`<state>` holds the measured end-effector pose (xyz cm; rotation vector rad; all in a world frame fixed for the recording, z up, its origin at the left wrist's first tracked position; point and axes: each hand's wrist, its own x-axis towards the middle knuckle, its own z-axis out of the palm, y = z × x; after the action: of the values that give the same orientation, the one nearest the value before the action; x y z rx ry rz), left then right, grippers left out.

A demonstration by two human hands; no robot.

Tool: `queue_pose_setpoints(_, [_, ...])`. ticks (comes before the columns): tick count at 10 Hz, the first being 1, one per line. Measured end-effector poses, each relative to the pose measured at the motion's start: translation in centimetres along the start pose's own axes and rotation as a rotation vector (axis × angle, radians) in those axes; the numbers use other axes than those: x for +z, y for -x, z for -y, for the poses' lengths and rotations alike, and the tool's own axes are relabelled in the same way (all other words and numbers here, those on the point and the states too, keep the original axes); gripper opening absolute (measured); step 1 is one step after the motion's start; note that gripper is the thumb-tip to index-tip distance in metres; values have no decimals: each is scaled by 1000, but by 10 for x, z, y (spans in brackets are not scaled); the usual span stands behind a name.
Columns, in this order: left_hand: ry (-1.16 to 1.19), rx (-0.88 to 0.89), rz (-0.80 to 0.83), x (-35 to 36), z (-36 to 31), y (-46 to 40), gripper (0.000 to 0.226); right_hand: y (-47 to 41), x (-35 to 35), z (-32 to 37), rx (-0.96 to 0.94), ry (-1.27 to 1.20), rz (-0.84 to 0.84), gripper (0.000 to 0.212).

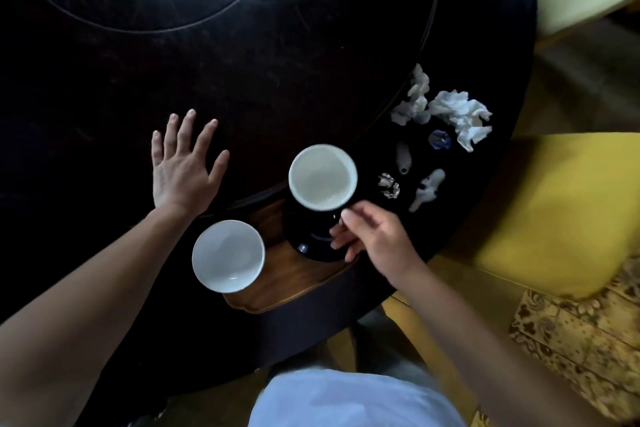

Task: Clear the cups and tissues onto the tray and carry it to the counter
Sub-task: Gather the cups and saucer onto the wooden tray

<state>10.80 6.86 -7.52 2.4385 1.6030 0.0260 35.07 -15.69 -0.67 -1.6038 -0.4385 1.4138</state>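
Right hand fingers pinched on dark saucer carrying cup, over wooden tray at near surface edge. Left hand flat, splayed, holding nothing. White bowl on tray's left end. Tissues remain at right edge. Advice: lower saucer level, beside bowl; release only once seated.
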Motion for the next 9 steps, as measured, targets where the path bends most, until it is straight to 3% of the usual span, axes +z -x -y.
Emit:
queue_pose_setpoints(5, [9, 26, -24, 1, -1, 2, 61, 13, 13, -59, 28, 29, -11, 12])
queue_pose_setpoints(9, [28, 34, -39, 0, -5, 2, 60, 18, 2, -67, 34, 233, -95, 21])
